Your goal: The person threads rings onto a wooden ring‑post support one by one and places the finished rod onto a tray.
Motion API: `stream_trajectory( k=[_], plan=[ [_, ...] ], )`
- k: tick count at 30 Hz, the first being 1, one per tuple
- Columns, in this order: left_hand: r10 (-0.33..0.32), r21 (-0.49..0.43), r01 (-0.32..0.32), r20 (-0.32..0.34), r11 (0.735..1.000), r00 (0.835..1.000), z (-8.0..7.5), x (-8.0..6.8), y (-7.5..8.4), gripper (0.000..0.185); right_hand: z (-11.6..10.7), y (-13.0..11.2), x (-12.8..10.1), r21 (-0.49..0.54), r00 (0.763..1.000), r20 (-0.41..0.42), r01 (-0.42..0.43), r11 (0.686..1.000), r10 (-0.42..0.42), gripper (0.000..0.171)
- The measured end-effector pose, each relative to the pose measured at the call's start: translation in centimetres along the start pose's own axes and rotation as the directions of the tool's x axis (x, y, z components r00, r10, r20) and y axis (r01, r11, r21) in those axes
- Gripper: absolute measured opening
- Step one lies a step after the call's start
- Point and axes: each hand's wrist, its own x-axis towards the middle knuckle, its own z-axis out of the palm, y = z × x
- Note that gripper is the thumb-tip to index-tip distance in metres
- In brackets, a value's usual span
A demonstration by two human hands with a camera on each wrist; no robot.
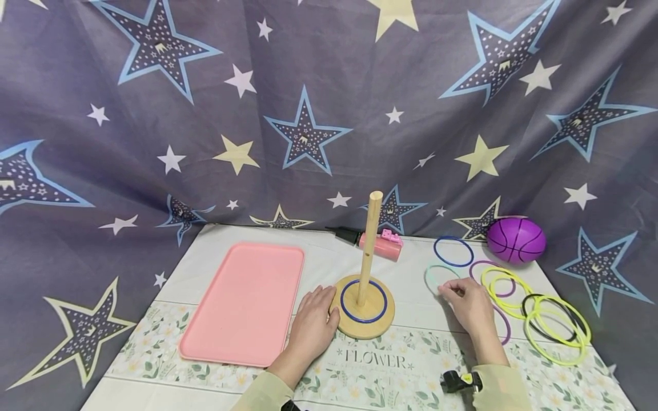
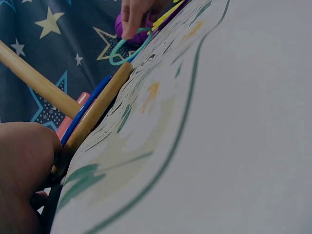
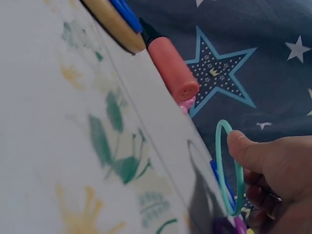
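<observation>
Two hands work at the near part of the counter (image 1: 411, 297), which is covered by a white cloth with a floral border. Left hand (image 1: 312, 325): lies palm down with relaxed fingers, its fingertips against the rim of the round wooden base (image 1: 382, 322); it grasps nothing. Right hand (image 1: 470, 305): pinches the near edge of the teal ring (image 1: 432, 271) between thumb and fingers; the right wrist view shows the thumb (image 3: 243, 148) pressed on the ring, which is tipped up off the cloth on the hand's side. The base carries an upright wooden peg (image 1: 370, 245), and one blue ring (image 1: 346, 308) lies flat on the base around the peg. A pink tray (image 1: 247, 299) lies flat just left of the left hand. To the right of the right hand lie loose rings, several overlapping: a purple ring (image 1: 480, 265), yellow rings (image 1: 557, 337) and a black ring (image 1: 529, 302). Farther back, a second blue ring (image 1: 453, 251) lies flat beyond the teal one. Behind the peg lies a pink cylinder with a black nozzle (image 1: 380, 246), with a small pink block (image 1: 392, 235) touching it. A purple ball (image 1: 516, 240) rests at the far right corner, against the star-patterned curtain (image 1: 308, 103) that closes the background.
</observation>
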Motion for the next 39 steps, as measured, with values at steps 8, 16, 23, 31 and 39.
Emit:
stream_trajectory(
  k=[8, 16, 23, 31, 39],
  plan=[
    [-0.008, 0.006, 0.008, -0.003, 1.0, 1.0, 0.0, 0.0, 0.1, 0.052, -1.1, -1.8, 0.2, 0.05, 0.997, -0.068, -0.02, 0.999, 0.024, 0.024],
    [-0.002, 0.014, 0.002, -0.015, 1.0, 1.0, 0.0, -0.1, 0.1, 0.051, -2.5, -3.7, 0.0, 0.114, 0.997, 0.009, -0.073, 0.991, 0.072, 0.034],
    [-0.012, 0.013, 0.012, 0.0, 1.0, 1.0, -0.2, -0.1, 0.1, 0.052, -3.9, -5.5, -0.2, 0.156, 0.993, -0.01, -0.117, 0.981, 0.121, 0.039],
    [-0.01, 0.009, 0.01, 0.001, 1.0, 1.0, -0.1, -0.1, 0.0, 0.052, -5.3, -6.9, -0.5, 0.236, 0.992, -0.045, -0.101, 0.966, 0.115, 0.034],
    [-0.003, 0.006, 0.003, -0.001, 1.0, 1.0, 0.0, -0.1, -0.1, 0.052, -6.5, -8.5, -0.8, 0.333, 0.995, -0.044, -0.068, 0.941, 0.087, 0.032]
  ],
)
